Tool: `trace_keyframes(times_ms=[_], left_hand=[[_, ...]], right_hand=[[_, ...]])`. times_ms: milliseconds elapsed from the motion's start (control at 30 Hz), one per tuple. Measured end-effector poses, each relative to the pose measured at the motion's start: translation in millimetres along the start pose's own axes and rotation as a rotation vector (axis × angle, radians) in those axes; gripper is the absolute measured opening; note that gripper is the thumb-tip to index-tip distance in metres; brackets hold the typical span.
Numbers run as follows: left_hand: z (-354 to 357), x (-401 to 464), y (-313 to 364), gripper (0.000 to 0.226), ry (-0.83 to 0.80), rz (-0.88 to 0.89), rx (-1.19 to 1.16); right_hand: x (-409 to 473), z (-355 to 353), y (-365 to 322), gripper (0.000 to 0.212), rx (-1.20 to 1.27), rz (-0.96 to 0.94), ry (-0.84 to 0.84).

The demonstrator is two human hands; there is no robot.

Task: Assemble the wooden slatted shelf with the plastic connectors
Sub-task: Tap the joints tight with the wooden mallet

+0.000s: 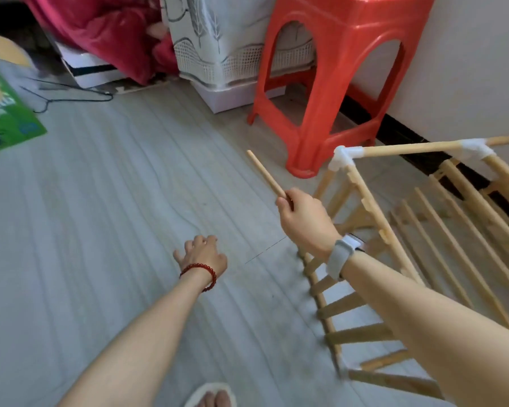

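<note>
A pale wood-grain floor (115,201) runs back to a white wall with a dark skirting, where a red plastic stool (335,83) stands at the far right beside a patterned white cloth and some crimson bedding; a green carton (3,113) lies at the far left with a black wire hanger (71,95) near it. The partly built slatted shelf (394,259) lies on its side at the right, its slats slotted into notched rails and white plastic connectors (343,158) capping the far corners, another (476,148) further right. The right hand (303,218), a grey watch on its wrist, pinches a loose wooden dowel (266,174) by its near end, the rod pointing up and away to the left, apart from the frame. The left hand (202,254), with a red bead bracelet, hovers low over the floor, fingers spread and loose, holding nothing. This looks like the stage of adding another rod to the frame. The next move would likely mean turning the dowel toward an open connector socket, lining it up straight and pushing it home, with the free hand steadying the frame.
</note>
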State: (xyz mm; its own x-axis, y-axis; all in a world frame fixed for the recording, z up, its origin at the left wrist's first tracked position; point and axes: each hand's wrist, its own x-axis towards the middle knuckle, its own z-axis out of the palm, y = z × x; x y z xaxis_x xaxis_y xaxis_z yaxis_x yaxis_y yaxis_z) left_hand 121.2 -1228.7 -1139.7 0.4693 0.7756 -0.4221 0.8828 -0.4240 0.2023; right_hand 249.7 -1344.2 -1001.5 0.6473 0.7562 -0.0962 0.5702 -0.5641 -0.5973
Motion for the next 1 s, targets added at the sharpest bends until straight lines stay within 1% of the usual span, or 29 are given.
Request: trace_keyframes(times_ms=[67,133,167,200,233,267,333,367,400,433,500,533,567,633,667,700,767,800,900,1000], left_hand=[[15.4,-1.3,-40.8,0.063,-0.08,-0.097,-0.011],[45.7,-9.8,-77.4,0.077,-0.237,-0.185,-0.036],[65.2,-17.0,-95.4,0.08,-0.309,-0.232,-0.057],[87.8,-26.4,-109.3,0.081,-0.338,-0.262,-0.063],[110.2,-38.6,-121.0,0.08,-0.309,-0.258,-0.052],[124.8,-52.5,-129.1,0.079,-0.227,-0.215,-0.023],[152.0,-66.1,-148.4,0.076,-0.028,-0.078,0.039],[157.2,-65.1,-156.1,0.072,0.05,-0.013,0.053],[155.4,-61.4,-160.7,0.066,0.107,0.004,0.029],[152.1,-55.1,-162.8,0.061,0.135,0.018,-0.05],[126.2,-39.7,-148.8,0.066,0.072,-0.038,-0.291],[106.9,-33.8,-136.2,0.067,0.034,-0.077,-0.454],[82.2,-27.8,-119.5,0.059,0.017,-0.104,-0.683],[27.7,-26.7,-81.2,0.028,-0.028,-0.186,-1.226],[5.5,-28.5,-66.6,0.021,-0.053,-0.215,-1.445],[-17.0,-32.7,-52.5,0.027,-0.085,-0.199,-1.608],[-53.7,-45.5,-28.8,0.041,-0.148,-0.124,-1.765],[-67.6,-53.4,-20.2,0.045,-0.174,-0.091,-1.802],[-111.2,-90.9,12.4,0.044,-0.246,-0.006,-1.869],[-140.7,-128.5,40.5,0.041,-0.306,0.061,-1.869]], right_hand=[[5.1,43.6,-6.4,0.019,0.054,0.052,-0.117],[2.9,85.8,4.0,0.019,0.113,0.133,-0.226],[-2.2,108.3,12.4,0.019,0.119,0.163,-0.28],[-9.2,123.7,23.0,0.019,0.112,0.192,-0.318],[-16.7,135.9,34.5,0.02,0.105,0.224,-0.349],[-23.3,145.7,44.8,0.021,0.104,0.253,-0.368],[-34.8,162.2,59.8,0.022,0.105,0.297,-0.401],[-38.0,164.1,64.4,0.023,0.097,0.305,-0.414],[-40.3,165.4,66.8,0.023,0.079,0.304,-0.433],[-42.3,166.0,67.1,0.022,0.049,0.295,-0.454],[-46.3,160.9,62.1,0.019,0.013,0.261,-0.471],[-47.1,156.1,57.3,0.016,0.027,0.241,-0.457],[-48.1,146.2,50.3,0.015,0.048,0.217,-0.425],[-51.0,122.5,33.6,0.021,0.077,0.149,-0.347],[-53.6,108.6,25.8,0.023,0.076,0.1,-0.307],[-58.1,89.7,17.6,0.024,0.061,0.041,-0.261],[-69.5,59.9,6.3,0.025,-0.014,-0.065,-0.203],[-77.5,46.7,2.2,0.024,-0.051,-0.101,-0.172],[-105.1,1.2,-13.5,0.021,-0.096,-0.18,-0.083],[-133.0,-34.4,-22.1,0.021,-0.105,-0.216,-0.011]])
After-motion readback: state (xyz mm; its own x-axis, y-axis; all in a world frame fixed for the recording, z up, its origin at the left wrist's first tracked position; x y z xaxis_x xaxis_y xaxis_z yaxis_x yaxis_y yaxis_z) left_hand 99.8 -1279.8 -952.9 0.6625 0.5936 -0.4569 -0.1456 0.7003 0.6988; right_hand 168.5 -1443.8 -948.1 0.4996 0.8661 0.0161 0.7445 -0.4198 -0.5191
